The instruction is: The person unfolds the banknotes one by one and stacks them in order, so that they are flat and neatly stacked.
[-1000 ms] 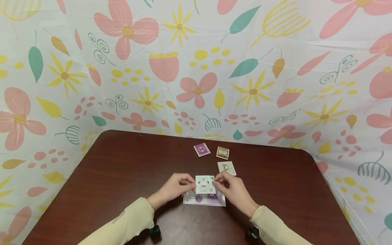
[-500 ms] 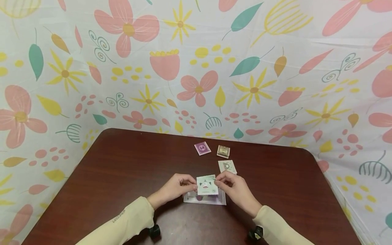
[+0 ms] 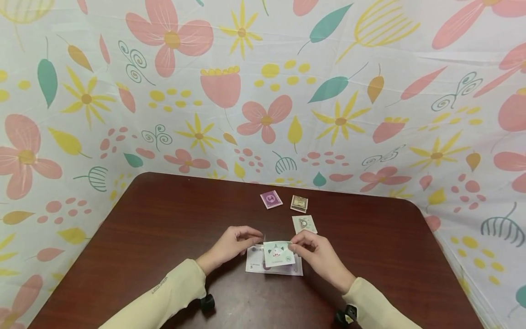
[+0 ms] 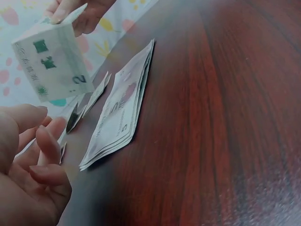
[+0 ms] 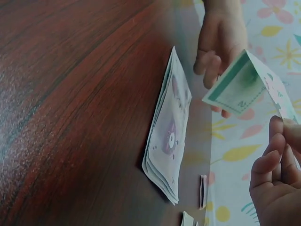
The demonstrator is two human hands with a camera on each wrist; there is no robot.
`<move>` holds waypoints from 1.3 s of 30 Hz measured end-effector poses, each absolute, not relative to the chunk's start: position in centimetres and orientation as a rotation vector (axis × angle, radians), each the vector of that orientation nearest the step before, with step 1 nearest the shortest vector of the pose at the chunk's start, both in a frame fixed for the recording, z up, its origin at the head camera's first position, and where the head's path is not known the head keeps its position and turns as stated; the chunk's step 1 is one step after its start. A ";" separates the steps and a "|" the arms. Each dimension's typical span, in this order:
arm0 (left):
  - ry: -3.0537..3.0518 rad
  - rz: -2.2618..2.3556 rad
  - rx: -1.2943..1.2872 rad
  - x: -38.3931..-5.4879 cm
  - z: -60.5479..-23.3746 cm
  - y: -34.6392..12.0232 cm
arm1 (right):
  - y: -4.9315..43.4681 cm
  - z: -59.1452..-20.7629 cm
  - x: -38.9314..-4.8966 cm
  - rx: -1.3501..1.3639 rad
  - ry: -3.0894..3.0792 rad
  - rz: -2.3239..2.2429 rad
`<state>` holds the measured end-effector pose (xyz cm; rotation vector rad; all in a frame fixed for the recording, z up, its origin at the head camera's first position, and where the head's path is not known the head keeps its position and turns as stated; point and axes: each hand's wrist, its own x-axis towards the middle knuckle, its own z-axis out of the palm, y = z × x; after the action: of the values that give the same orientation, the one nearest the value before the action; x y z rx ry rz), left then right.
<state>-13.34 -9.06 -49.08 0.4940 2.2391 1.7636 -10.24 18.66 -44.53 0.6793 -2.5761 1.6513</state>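
Note:
My right hand (image 3: 318, 258) pinches a folded green play banknote (image 3: 279, 253) by its right edge. In the left wrist view the note (image 4: 51, 61) hangs half-unfolded, with a 2 printed on it. My left hand (image 3: 230, 244) is just left of the note, its fingers loosely bent and holding nothing; a gap shows between them and the note in the left wrist view. Beneath the green note lies a stack of purple play banknotes (image 3: 254, 264) marked 5, partly covered in the head view. The right wrist view shows several layers in that stack (image 5: 169, 136).
Beyond my right hand lies another folded green note (image 3: 304, 223). Farther back on the brown table (image 3: 185, 219) are a folded purple note (image 3: 271, 199) and a folded brownish note (image 3: 299, 203). A floral cloth (image 3: 263, 91) hangs behind the table.
My left hand has let go of the green note's left edge and moved slightly up. The note, now in my right hand alone, has shifted a little right and down.

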 end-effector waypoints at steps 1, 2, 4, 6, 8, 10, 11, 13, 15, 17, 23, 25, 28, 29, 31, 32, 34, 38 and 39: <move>2.225 1.763 0.496 -13.3 -49.1 -9.0 | 18.7 -44.5 -10.2 0.681 -2.572 1.663; 2.208 1.762 0.498 -13.3 -49.2 -9.0 | 18.7 -44.5 -10.2 0.683 -2.569 1.676; 2.180 1.760 0.503 -13.2 -49.2 -8.9 | 18.8 -44.5 -10.2 0.685 -2.563 1.693; 2.152 1.762 0.503 -13.2 -49.2 -9.0 | 18.9 -44.5 -10.3 0.684 -2.560 1.710; 2.132 1.754 0.498 -13.1 -49.1 -9.0 | 19.0 -44.6 -10.3 0.678 -2.559 1.719; 2.114 1.750 0.491 -13.0 -49.1 -9.2 | 19.3 -44.6 -10.3 0.667 -2.561 1.719; 2.107 1.750 0.487 -13.0 -49.1 -9.3 | 19.4 -44.6 -10.3 0.660 -2.563 1.719; 2.097 1.754 0.478 -13.0 -49.1 -9.3 | 19.6 -44.7 -10.3 0.650 -2.560 1.712; 2.079 1.771 0.469 -12.9 -49.1 -9.3 | 19.7 -44.7 -10.2 0.648 -2.553 1.723; 2.061 1.784 0.465 -12.9 -49.1 -9.0 | 19.7 -44.8 -10.1 0.662 -2.547 1.748; 1.989 1.801 0.451 -12.6 -48.7 -8.2 | 19.5 -44.9 -10.1 0.696 -2.551 1.787; 1.985 1.815 0.445 -12.5 -48.6 -8.1 | 19.4 -44.9 -10.0 0.662 -2.556 1.778; 1.994 1.842 0.416 -12.4 -48.8 -8.2 | 19.5 -45.0 -10.0 0.594 -2.560 1.772; 1.999 1.852 0.408 -12.4 -48.9 -8.4 | 19.6 -45.0 -10.0 0.575 -2.561 1.769; 2.002 1.871 0.396 -12.3 -49.0 -8.7 | 19.8 -45.1 -10.0 0.538 -2.569 1.763; 2.003 1.878 0.391 -12.3 -49.1 -8.9 | 19.9 -45.2 -10.1 0.519 -2.576 1.760; 2.021 1.889 0.392 -12.3 -49.1 -9.2 | 20.1 -45.4 -10.1 0.485 -2.599 1.736; 2.156 1.869 0.392 -12.3 -49.2 -9.7 | 20.5 -45.8 -10.4 0.403 -2.647 1.663; 2.196 1.860 0.397 -12.3 -49.2 -9.7 | 20.5 -45.9 -10.5 0.382 -2.662 1.643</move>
<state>-12.31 -9.72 -49.20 0.3968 2.1959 1.8595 -10.47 20.53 -45.88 0.3821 -2.6620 1.6428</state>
